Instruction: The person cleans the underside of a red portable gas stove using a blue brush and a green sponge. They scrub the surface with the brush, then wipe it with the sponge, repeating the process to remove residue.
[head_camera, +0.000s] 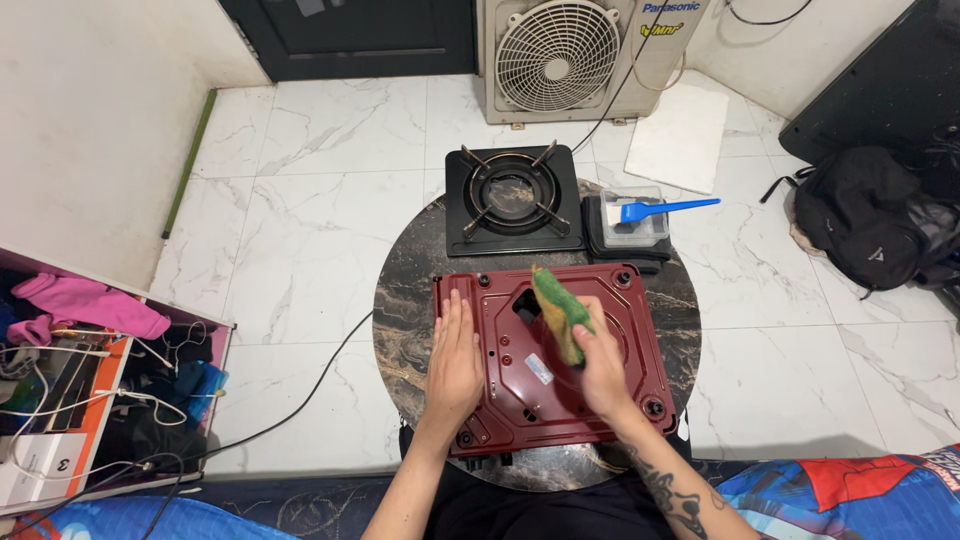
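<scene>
My right hand (603, 362) is closed around a green-and-yellow scouring sponge (560, 312), its long axis running away from me, tilted toward the far-left. My left hand (452, 362) lies flat and open, empty, along the left edge of the upturned dark-red stove base (520, 385), apparently steadying it on the round marble table (405, 300).

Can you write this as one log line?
left hand: flat on red panel | right hand: holds green sponge on panel
</scene>
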